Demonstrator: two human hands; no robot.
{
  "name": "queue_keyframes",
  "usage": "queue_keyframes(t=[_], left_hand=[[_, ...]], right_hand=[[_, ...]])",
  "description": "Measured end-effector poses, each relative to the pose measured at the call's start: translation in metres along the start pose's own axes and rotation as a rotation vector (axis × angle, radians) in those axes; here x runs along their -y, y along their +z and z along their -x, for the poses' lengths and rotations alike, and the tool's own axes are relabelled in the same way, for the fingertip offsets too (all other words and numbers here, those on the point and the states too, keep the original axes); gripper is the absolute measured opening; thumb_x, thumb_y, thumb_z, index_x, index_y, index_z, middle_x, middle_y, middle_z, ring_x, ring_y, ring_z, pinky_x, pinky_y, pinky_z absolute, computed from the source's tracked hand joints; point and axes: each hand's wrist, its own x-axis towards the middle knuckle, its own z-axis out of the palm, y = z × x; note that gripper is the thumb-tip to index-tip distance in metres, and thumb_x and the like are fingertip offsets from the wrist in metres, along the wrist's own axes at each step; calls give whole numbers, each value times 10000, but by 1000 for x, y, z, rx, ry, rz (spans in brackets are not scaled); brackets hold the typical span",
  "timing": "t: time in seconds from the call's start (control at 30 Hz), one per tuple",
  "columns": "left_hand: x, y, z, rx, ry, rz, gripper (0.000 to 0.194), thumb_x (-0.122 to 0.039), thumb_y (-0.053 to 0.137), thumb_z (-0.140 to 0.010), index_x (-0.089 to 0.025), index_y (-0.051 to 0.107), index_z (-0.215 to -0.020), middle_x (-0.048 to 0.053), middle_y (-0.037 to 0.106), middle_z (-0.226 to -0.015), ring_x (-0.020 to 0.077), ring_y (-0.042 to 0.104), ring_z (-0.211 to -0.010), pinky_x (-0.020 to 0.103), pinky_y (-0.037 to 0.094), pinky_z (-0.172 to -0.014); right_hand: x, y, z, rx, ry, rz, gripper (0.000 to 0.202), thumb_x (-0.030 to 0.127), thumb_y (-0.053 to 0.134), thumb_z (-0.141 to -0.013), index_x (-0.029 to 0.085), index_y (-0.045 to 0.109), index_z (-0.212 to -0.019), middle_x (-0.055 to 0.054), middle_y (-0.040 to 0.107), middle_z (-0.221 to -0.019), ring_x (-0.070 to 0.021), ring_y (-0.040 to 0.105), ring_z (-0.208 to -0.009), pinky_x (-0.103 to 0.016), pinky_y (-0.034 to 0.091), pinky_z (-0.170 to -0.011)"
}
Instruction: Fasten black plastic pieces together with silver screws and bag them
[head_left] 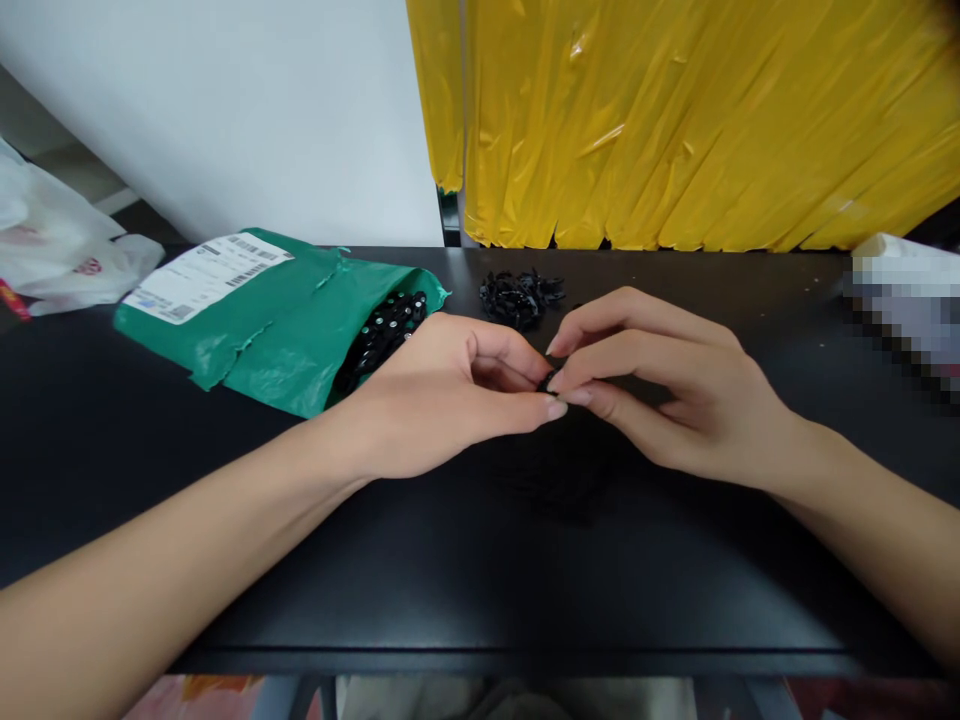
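Between the fingertips of both hands is a small black piece (549,381), mostly covered by the fingers. My left hand (457,390) pinches it from the left, thumb toward me. From the right, my right hand (667,390) closes thumb and fingertips on the same piece. Just beyond the hands, a small pile of black pieces (521,297) lies on the black table (525,580). An open green plastic mailer (300,320) rests behind my left wrist, and black parts with shiny round dots (386,335) show in its mouth.
A white plastic bag (67,240) sits at the far left. Yellow plastic sheeting (675,120) hangs behind the table beside a white panel (300,110). At the right edge is a pale, pixelated object (911,300). The table's front edge runs below the forearms.
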Motion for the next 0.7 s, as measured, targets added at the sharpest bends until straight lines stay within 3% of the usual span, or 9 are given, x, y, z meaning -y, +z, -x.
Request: queue_keyframes(t=[0.17, 0.3, 0.47, 0.7], left_hand=[[0, -5, 1, 78, -9, -60, 179, -45, 918, -738, -186, 841, -817, -75, 774, -736, 35, 650, -680, 91, 503, -619], [-3, -7, 3, 117, -22, -53, 176, -50, 906, -765, -197, 865, -852, -49, 822, -822, 58, 702, -757, 108, 550, -696], [-8, -7, 5, 131, -31, -90, 206, -33, 885, -771, -195, 875, -897, -60, 804, -796, 49, 680, -730, 105, 535, -681], [-4, -9, 3, 123, -7, -55, 167, -60, 891, -773, -204, 863, -854, -61, 794, -788, 48, 660, -721, 107, 518, -665]], right_hand=[[0, -2, 0, 54, 3, -71, 68, 169, 711, -1056, 174, 779, -1061, -99, 726, -1154, -167, 732, -1031, -304, 615, -906], [2, -3, 0, 47, -7, -80, 163, 121, 678, -1065, 190, 823, -1094, -92, 724, -1185, -134, 724, -974, -277, 585, -825], [3, -3, -2, 44, 13, -96, 52, 208, 756, -1044, 177, 783, -1012, -85, 737, -1132, -157, 745, -1040, -283, 602, -912], [5, -2, -1, 18, 14, -116, 48, 176, 756, -1021, 153, 771, -1060, -104, 740, -1143, -168, 744, -1049, -304, 601, -949]])
